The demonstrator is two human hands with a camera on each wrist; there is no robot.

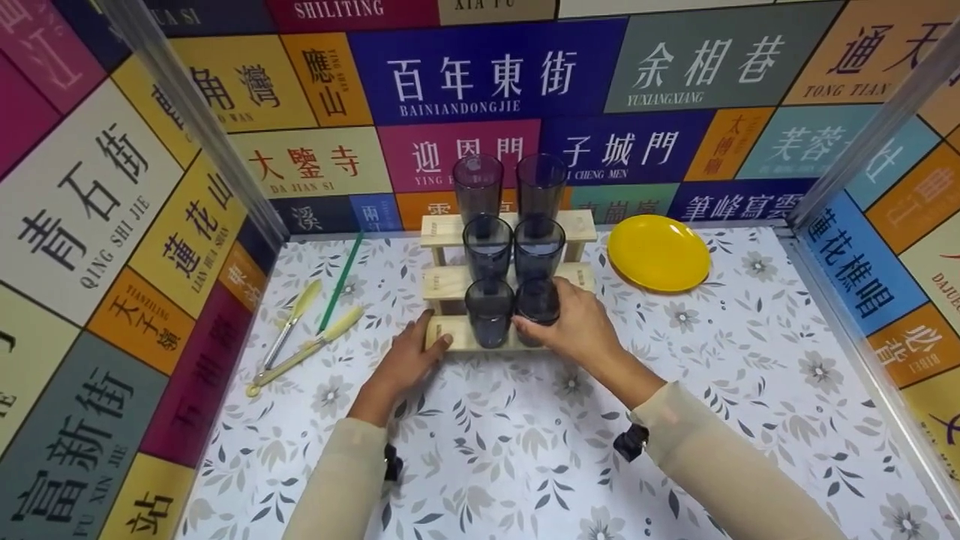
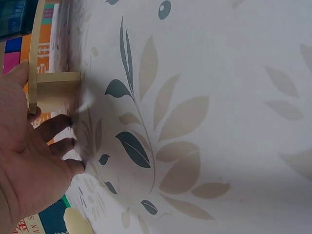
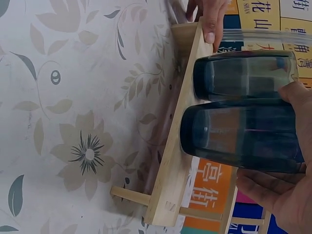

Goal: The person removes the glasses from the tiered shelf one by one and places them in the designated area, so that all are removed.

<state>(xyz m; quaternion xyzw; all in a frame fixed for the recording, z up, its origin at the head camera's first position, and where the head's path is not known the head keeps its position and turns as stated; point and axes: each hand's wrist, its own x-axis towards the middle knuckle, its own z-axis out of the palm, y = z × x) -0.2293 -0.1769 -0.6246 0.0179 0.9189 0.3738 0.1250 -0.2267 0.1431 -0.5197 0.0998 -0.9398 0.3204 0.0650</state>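
A three-step wooden rack [image 1: 448,330] carries dark tinted glasses in two columns, a pair on each step. My right hand [image 1: 581,322] grips the front right glass [image 3: 243,134] near its rim, thumb on one side and fingers on the other. The base of that glass is right at the lowest board. Beside it stands the front left glass [image 1: 490,315], upright. At the rack's left end, my left hand [image 1: 409,356] pinches the lowest board [image 2: 33,58], with the thumb on top and a fingertip at its underside. The middle glasses [image 1: 487,247] and rear glasses [image 1: 541,184] stand behind.
To the right of the rack lies a yellow plate [image 1: 658,255]. On the left are tongs [image 1: 300,349] with cream tips and a green stick [image 1: 341,285]. A floral cloth [image 1: 495,450] covers the table, and panels with printed characters [image 1: 480,71] enclose its back and sides.
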